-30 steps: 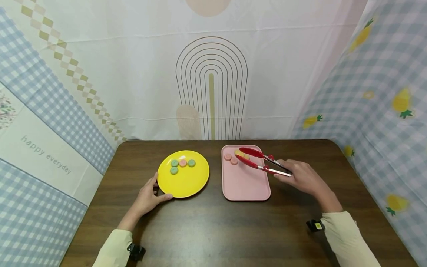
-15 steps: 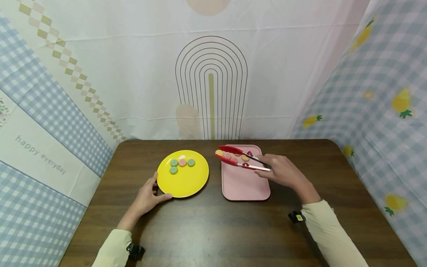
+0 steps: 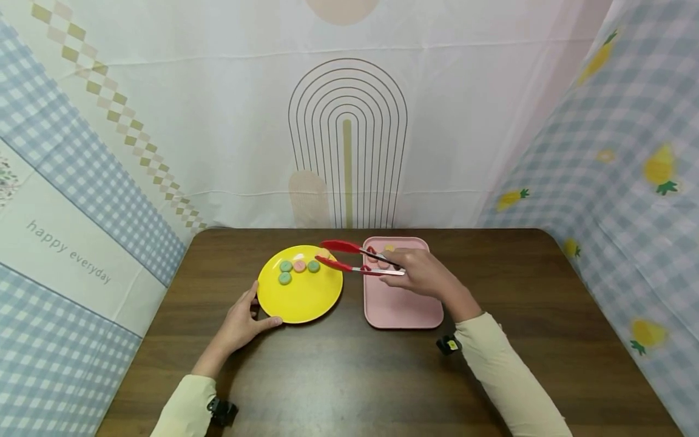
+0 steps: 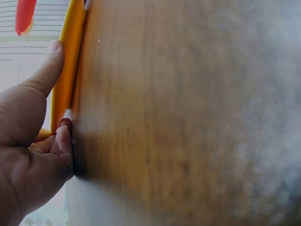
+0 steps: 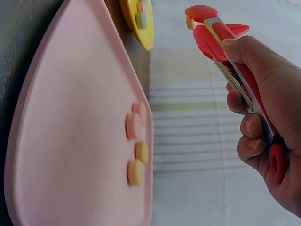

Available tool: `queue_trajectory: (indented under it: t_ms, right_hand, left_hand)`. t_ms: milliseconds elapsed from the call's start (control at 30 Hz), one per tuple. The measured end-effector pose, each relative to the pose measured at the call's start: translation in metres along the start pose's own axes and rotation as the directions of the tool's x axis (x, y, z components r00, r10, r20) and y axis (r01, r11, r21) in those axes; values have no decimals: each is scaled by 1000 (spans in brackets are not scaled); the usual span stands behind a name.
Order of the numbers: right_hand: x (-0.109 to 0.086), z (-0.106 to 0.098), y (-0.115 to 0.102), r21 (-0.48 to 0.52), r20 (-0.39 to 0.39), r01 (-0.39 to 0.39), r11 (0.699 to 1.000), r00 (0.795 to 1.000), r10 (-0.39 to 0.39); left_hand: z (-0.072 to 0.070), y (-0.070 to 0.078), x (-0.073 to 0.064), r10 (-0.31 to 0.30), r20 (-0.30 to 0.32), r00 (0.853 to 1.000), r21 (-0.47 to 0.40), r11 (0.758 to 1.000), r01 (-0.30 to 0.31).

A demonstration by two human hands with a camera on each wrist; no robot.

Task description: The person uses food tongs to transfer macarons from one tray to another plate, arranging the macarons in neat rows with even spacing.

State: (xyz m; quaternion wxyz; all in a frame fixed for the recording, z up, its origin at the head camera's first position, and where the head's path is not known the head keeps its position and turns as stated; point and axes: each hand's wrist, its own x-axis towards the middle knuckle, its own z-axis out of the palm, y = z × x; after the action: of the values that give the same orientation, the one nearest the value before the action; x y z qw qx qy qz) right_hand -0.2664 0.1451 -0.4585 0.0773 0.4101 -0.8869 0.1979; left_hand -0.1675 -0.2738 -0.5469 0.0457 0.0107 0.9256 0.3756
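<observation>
My right hand grips red-tipped metal tongs, whose heads are above the right part of the yellow plate. Between the tong heads sits a small yellow round piece, like a toy macaron. My left hand holds the plate's left rim, thumb at the near edge and fingers at the side. Three green pieces and a pink piece lie on the plate's far half. On the pink tray, two pink pieces and two yellow pieces lie near one edge.
Plate and tray stand apart on a dark wooden table. A patterned white cloth hangs behind the table. Checked cloths hang along both sides.
My right hand has carried the tongs leftward from above the tray to above the plate, with a yellow piece between the heads. The left hand has stayed at the plate rim.
</observation>
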Motion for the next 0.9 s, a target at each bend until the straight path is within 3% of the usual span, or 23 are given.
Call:
queue_trajectory:
  t_ms: [333,900]
  right_hand:
    - [20,28,-12,12,88,-3,1000,996,2]
    - [32,59,-17,67,163,-28,997,986,16]
  left_hand:
    - [-1,1,2,-8,6,1000,1,1000,8]
    - [1,1,1,-9,0,1000,3,1000,9]
